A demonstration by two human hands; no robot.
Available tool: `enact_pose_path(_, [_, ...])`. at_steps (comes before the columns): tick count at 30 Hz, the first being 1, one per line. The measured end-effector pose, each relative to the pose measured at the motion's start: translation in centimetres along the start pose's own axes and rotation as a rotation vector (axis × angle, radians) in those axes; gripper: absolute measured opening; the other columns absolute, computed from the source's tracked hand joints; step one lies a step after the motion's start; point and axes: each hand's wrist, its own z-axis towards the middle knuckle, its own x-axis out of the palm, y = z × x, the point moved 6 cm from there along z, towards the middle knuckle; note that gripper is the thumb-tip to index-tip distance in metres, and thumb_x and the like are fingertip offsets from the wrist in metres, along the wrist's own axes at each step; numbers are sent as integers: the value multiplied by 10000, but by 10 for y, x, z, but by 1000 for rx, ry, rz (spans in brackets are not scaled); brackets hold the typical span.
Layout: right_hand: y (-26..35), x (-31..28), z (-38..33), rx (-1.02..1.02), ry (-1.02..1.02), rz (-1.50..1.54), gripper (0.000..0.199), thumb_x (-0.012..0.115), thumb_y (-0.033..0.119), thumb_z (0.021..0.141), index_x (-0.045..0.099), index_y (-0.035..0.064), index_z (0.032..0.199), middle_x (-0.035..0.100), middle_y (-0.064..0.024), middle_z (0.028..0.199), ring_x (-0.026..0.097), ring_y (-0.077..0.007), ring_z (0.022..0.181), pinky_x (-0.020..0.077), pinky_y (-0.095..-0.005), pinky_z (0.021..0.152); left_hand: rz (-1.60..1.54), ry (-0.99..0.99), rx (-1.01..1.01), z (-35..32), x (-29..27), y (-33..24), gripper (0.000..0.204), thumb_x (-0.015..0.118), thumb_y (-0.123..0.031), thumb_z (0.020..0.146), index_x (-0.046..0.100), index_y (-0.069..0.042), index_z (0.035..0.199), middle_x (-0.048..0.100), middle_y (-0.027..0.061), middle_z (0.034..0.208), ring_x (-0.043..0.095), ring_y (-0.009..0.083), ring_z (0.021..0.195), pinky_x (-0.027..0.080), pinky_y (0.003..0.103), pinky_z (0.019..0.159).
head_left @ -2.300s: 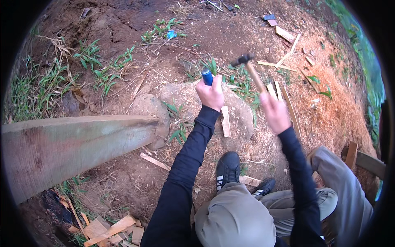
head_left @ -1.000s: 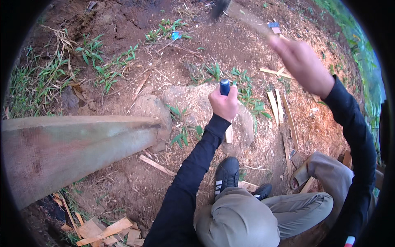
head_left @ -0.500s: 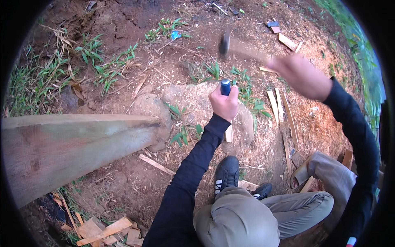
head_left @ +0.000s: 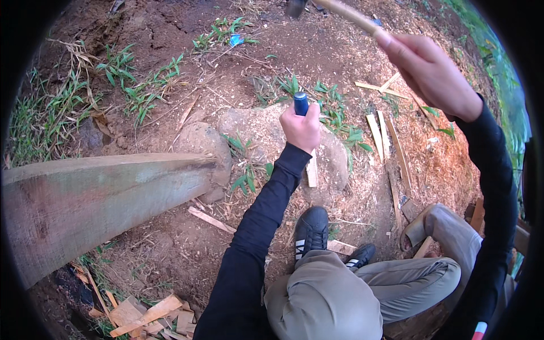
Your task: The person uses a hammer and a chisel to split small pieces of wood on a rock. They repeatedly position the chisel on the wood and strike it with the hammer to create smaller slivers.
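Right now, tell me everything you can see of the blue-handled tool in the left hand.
Only the top of the blue-handled tool shows: a dark blue, rounded, plastic-looking grip end poking upright out of the left hand, which is closed around it. A pale wooden piece extends below the fist against the grey rock. The tool's working end is hidden.

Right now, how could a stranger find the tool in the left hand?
Start at the big wooden beam; its tip rests on a grey rock. Over that rock the left hand grips an upright tool, the only thing with a blue handle end.
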Motion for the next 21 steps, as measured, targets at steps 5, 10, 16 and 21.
enact_pose_path(5, [-6,-2,-1,-122,-109,-245,523,444,451,997,579,-15,800,364,-4,542,393,-101,483,344,-321,458,109,-77,50,1,9,-9,222,621,-117,795,521,-19,623,517,30,528,490,119,475,390,312,481])
enact_pose_path(10, [-10,8,-2,-174,11,-377,474,444,405,1005,619,-12,864,381,-56,543,413,-154,486,365,-343,492,157,-120,125,-4,9,-14,236,627,-124,781,515,-12,606,504,66,487,521,180,430,406,342,464])
enact_pose_path(16, [-1,3,5,-481,-101,-494,418,379,322,1033,619,-10,956,489,-114,566,514,-255,513,462,-392,561,126,-77,78,-2,14,-6,219,629,-125,787,526,-11,633,500,66,492,504,175,431,405,346,466])
enact_pose_path(21, [-23,19,10,-51,156,-442,527,391,400,1020,520,-12,717,471,-86,528,497,-182,470,485,-364,539,130,-58,84,-8,12,-14,245,622,-105,801,493,-21,610,489,4,508,457,92,465,368,303,462])
